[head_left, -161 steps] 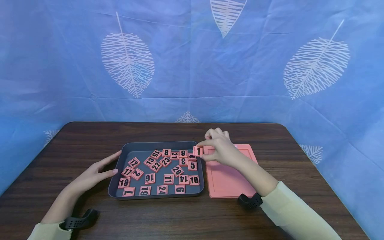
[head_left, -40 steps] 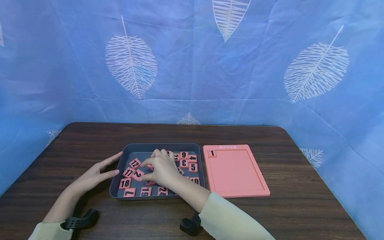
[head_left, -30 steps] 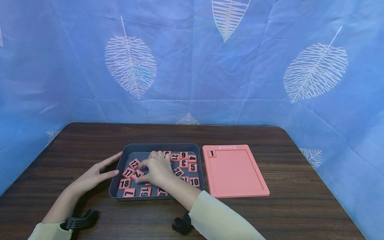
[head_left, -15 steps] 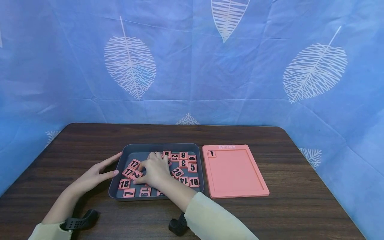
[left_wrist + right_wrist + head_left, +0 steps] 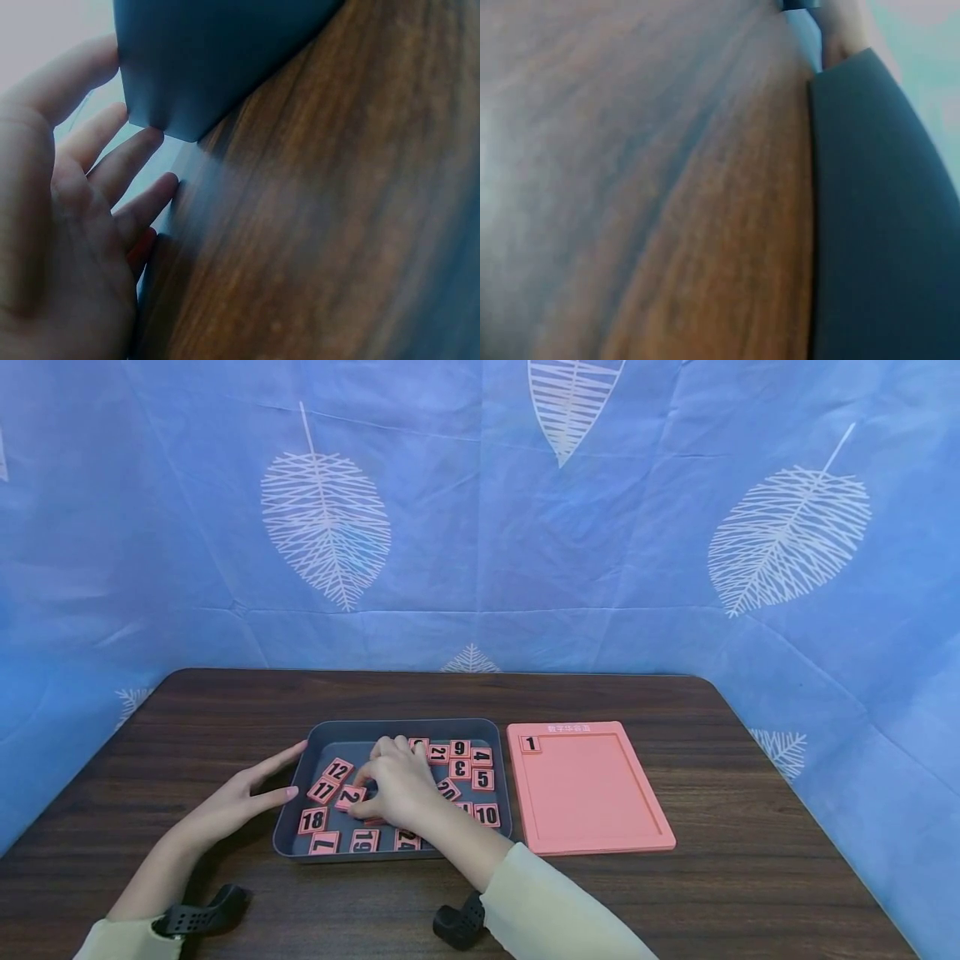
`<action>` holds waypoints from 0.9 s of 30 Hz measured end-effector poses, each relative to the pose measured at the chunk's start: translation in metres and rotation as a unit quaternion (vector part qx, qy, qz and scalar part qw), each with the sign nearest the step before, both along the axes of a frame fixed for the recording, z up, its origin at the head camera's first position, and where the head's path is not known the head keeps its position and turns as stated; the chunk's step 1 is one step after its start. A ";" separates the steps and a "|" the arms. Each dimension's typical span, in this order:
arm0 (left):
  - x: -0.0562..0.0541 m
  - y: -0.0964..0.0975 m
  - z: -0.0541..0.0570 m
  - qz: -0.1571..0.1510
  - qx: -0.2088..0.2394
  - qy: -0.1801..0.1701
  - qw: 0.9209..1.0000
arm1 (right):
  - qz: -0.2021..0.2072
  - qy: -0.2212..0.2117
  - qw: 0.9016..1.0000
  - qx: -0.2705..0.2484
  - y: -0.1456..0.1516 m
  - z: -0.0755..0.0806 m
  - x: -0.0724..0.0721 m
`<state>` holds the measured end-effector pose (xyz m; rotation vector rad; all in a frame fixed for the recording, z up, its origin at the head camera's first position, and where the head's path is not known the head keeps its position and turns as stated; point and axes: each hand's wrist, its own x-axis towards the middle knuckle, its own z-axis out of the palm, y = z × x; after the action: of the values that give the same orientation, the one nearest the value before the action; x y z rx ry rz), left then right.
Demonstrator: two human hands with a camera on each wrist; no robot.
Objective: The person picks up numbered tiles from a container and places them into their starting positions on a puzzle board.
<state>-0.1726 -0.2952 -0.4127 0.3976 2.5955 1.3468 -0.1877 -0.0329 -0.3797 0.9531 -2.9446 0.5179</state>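
A dark grey tray (image 5: 390, 856) holds several pink number tiles, each with a black numeral. My right hand (image 5: 401, 785) reaches into it, pinching the tile marked 2 (image 5: 350, 798) between thumb and index finger. Several tiles under that hand are hidden. At the tray's left side my left hand (image 5: 228, 797) rests straight fingers and thumb against the wall; the left wrist view shows these fingers (image 5: 131, 161) at the tray's corner (image 5: 180, 112). To the right lies a pink puzzle board (image 5: 596, 802) with the tile marked 1 (image 5: 530, 743) in its upper left corner.
The tray and board lie side by side on a dark wooden table (image 5: 735, 777). A blue cloth (image 5: 480, 527) with white leaf prints hangs behind it. In the right wrist view the tray's outer wall (image 5: 877, 210) fills the right side.
The tile marked 1 has gone from my right hand onto the board. That hand has moved left into the tray, and the tile marked 2 has turned and shifted slightly right.
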 end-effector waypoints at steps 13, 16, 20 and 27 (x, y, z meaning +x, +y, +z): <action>-0.001 0.001 0.002 0.005 -0.007 0.003 1.000 | 0.090 0.059 0.993 -0.044 0.038 0.020 0.003; -0.001 0.001 0.001 0.005 -0.003 0.004 1.000 | 0.103 0.060 0.992 -0.050 0.049 0.026 0.004; 0.000 0.001 0.001 0.004 0.001 0.004 1.000 | 0.118 0.063 0.989 -0.057 0.066 0.031 0.006; 0.001 0.001 0.000 0.001 0.005 0.004 1.000 | 0.154 0.101 0.981 -0.056 0.099 0.033 0.005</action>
<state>-0.1718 -0.2946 -0.4131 0.4022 2.5961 1.3629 -0.1829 0.0660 -0.3468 1.3672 -2.5738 0.5497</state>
